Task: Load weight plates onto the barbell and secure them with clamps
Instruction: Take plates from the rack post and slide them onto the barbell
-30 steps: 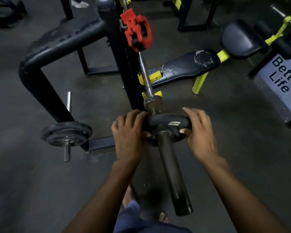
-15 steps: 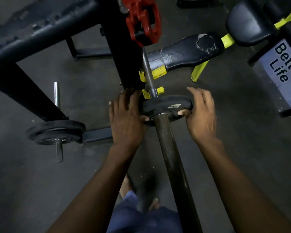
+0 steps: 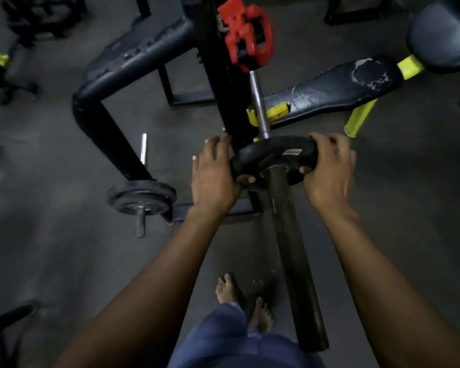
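Note:
A small black weight plate [image 3: 275,155] sits on the dark sleeve [image 3: 292,258] of the barbell, far up near the collar. My left hand [image 3: 214,176] holds its left edge with the thumb under the rim and the fingers stretched past it. My right hand [image 3: 328,168] grips its right edge, fingers curled over the top. A red clamp [image 3: 248,42] hangs on the thin silver bar [image 3: 258,104] beyond the plate, next to the black rack upright [image 3: 225,96].
Stacked black plates [image 3: 141,199] rest on a storage peg at the rack's left foot. A worn black bench pad [image 3: 332,87] with yellow brackets lies to the right. My bare feet [image 3: 243,301] stand on the dark floor beside the sleeve's end.
The plate has stayed near the collar in both hands. The view has pulled back, so the sleeve's end and my feet show again.

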